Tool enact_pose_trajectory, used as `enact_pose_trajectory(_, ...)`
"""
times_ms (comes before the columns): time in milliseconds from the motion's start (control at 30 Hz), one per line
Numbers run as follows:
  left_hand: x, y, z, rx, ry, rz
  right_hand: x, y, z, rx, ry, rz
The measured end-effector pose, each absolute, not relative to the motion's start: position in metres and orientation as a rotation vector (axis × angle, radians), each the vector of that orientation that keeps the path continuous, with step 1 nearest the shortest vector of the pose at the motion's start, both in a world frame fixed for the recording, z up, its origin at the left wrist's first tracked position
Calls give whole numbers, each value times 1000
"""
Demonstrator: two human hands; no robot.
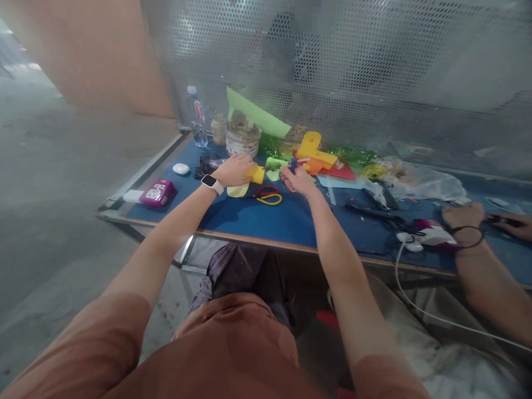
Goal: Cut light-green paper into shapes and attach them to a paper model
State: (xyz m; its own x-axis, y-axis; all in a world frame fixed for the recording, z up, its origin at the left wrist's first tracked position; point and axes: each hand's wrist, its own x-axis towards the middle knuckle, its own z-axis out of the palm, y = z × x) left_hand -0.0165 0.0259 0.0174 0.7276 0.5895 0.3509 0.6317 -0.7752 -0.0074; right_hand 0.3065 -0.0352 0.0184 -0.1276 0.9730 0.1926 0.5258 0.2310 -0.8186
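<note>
My left hand (235, 169), with a white watch on its wrist, is closed on a yellow paper piece (256, 175). My right hand (300, 182) grips a small blue tool (293, 164), apparently a glue gun with a white stick at its back; my fingers partly cover it. Bright green paper (274, 162) lies between the two hands. Below them, scissors (270, 197) with red and yellow handles rest on the blue tabletop (233, 216). A pale yellow paper piece (238, 190) lies under my left hand.
Behind stand a water bottle (197, 119) and a tub (243, 138). Yellow cut-outs (316, 152) and a plastic bag (424, 180) lie to the right. A purple tissue pack (158, 192) and white case (180, 168) lie left. Another person's hand (463, 216) is at right, near a white cable (399, 277).
</note>
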Motion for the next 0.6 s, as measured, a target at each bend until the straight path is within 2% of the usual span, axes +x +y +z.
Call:
enact_pose_trajectory(133,-19,31,16,-2869,-1060,-673,306,-36,19,-1379,-1766,767)
enact_pose_trajectory(400,-27,46,12,-2858,-1481,-1267,306,-37,21,-1373,-1767,784)
enact_pose_trajectory(600,-27,34,31,-2696,-1203,-1002,307,-36,19,-1403,-1772,780)
